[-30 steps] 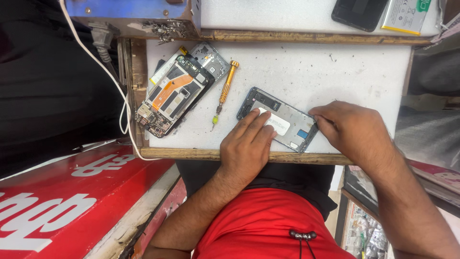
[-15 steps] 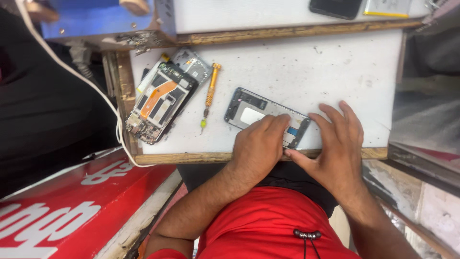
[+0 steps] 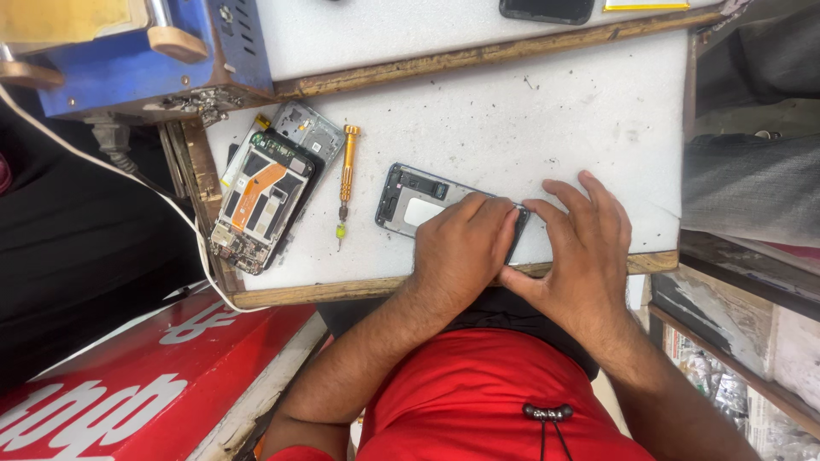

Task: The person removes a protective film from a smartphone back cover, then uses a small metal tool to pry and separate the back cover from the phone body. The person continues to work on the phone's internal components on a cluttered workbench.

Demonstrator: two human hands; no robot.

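White tabletop (image 3: 512, 111), wood-edged, seen from above. Opened phone frame (image 3: 414, 201) near front edge, right half hidden under both hands. Left hand (image 3: 461, 252) pressed flat on frame, fingers together, no closed grip. Right hand (image 3: 585, 248) spread beside it, fingertips at frame's right end. Left of these, well apart: stacked disassembled phones (image 3: 265, 192), then small yellow screwdriver (image 3: 345, 183). Likely risk: uneven pressure cracking or bending frame, or sliding it off near edge.
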